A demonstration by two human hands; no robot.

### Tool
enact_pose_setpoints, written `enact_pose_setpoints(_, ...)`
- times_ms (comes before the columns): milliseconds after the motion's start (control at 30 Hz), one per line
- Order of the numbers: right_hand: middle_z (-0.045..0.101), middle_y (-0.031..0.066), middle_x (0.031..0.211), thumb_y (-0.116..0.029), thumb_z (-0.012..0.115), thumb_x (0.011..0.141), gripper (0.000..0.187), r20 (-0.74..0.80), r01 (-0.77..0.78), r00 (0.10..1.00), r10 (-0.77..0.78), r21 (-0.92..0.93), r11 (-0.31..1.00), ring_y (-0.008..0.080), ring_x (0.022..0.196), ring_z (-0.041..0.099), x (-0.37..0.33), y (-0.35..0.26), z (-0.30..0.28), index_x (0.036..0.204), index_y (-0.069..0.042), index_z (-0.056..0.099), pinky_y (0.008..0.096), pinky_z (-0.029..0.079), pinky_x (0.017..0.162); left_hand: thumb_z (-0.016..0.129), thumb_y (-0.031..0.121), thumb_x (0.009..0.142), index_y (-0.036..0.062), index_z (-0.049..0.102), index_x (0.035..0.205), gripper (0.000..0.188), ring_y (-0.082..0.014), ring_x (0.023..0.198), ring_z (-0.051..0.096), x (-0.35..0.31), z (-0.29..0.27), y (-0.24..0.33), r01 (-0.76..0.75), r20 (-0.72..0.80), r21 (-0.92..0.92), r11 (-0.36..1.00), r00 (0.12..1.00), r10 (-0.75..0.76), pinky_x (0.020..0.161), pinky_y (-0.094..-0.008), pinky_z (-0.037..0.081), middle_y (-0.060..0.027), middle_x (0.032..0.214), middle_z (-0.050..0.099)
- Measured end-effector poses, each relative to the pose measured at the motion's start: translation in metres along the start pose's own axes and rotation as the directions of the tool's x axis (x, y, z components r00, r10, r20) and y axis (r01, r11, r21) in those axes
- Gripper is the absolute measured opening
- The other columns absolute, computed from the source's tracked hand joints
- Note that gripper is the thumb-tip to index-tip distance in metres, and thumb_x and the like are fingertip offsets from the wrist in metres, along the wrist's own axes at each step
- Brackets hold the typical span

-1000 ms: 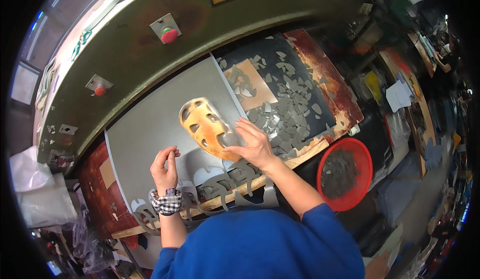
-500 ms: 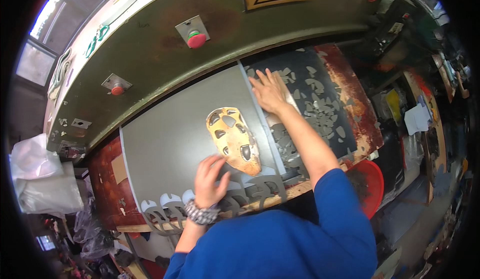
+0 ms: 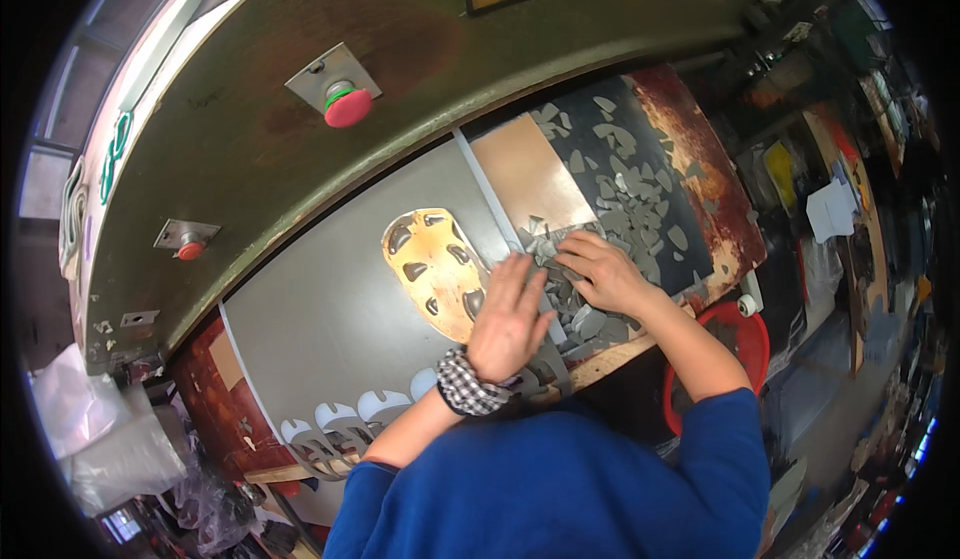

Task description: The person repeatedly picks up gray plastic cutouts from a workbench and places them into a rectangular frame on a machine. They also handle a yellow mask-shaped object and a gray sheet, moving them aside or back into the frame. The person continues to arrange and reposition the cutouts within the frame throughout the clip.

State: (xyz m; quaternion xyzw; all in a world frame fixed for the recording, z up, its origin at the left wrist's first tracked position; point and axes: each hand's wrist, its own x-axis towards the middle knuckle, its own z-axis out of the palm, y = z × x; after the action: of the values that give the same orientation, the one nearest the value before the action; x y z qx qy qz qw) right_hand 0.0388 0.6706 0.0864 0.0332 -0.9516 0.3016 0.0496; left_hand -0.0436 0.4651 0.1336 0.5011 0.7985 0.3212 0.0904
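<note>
My left hand [image 3: 508, 321], fingers stretched out and apart from the thumb, reaches over the right edge of a smooth grey sheet [image 3: 320, 299]. Its fingertips are at a heap of small grey cut pieces [image 3: 575, 304]. From the other side my right hand [image 3: 606, 274] lies on the same heap, fingers extended and slightly bent, touching the pieces. Partly behind my left hand, a yellowish oblong cutting die [image 3: 425, 264] with dark-rimmed openings rests on the sheet. A tan rectangular board [image 3: 530, 174] lies just beyond the heap.
More grey scraps lie over a black mat [image 3: 590, 124]. A green machine beam [image 3: 400, 89] with a red push button [image 3: 347, 107] runs along the far side. Cut strips [image 3: 370, 409] hang at the near edge. A red basin [image 3: 745, 334] stands below right.
My right hand has come off the tan board and back toward me onto the grey pieces. My left hand has moved right, past the die, to the heap. The view has shifted.
</note>
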Motion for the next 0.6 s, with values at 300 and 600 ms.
enact_pose_setpoints(300, 0.055, 0.019, 0.127, -0.028, 0.073, 0.07, 0.054, -0.202, -0.135, 0.967, 0.152, 0.097, 0.986, 0.039, 0.122, 0.047, -0.039, 0.016, -0.054, 0.118, -0.005, 0.062, 0.0463, 0.038, 0.103, 0.079, 0.044, 0.061, -0.004, 0.033, 0.14, 0.103, -0.0449, 0.133, 0.031, 0.015, 0.051, 0.051, -0.156, 0.409, 0.411, 0.898, 0.912, -0.028, 0.112, -0.0581, 0.018, -0.0308, 0.142, 0.034)
enact_pose_setpoints(600, 0.049, 0.0093, 0.134, -0.031, 0.06, 0.086, 0.03, -0.261, -0.358, 0.905, 0.336, -0.039, 0.933, 0.0388, 0.131, 0.034, -0.011, 0.075, -0.021, 0.111, -0.016, 0.067, 0.0497, 0.028, 0.108, 0.084, 0.037, 0.054, -0.0094, 0.033, 0.137, 0.107, -0.0293, 0.101, 0.048, 0.058, 0.062, 0.056, -0.116, 0.449, 0.349, 0.93, 0.892, -0.058, 0.09, -0.039, 0.039, -0.0178, 0.117, 0.048)
